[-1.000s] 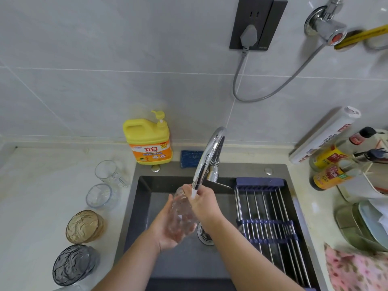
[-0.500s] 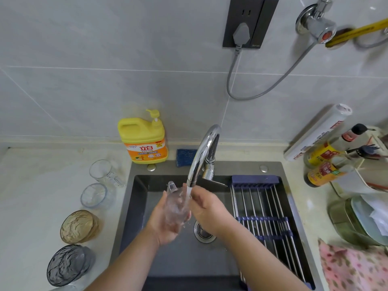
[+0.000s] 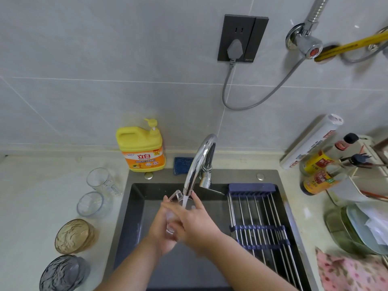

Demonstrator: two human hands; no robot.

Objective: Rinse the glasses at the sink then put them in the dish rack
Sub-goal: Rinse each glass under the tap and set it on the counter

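Clear glass mug (image 3: pixel 175 208) sits between your two hands over the sink (image 3: pixel 134 217), directly under the faucet (image 3: pixel 199 162) stream. Left hand (image 3: pixel 162 229) cups it from the left and below; right hand (image 3: pixel 195 221) wraps it from the right, fingers closed on the wall. Long axis looks tilted, rim up and far toward the spout, handle poking out at the far-left; base hidden by your palms.

Judgement: still rinsing, not yet ready to rack. Roll-up dish rack (image 3: pixel 258 223) spans the right half of the sink, just right of your right hand, so that hand is the nearer one for the transfer. Path looks open; only the faucet lever at the far edge is close.

Four more glasses wait on the left counter, near to far: grey textured glass (image 3: pixel 63 274), amber textured glass (image 3: pixel 73 236), clear tumbler (image 3: pixel 91 204), clear handled mug (image 3: pixel 100 180). Yellow detergent jug (image 3: pixel 141 145) stands at the far wall.
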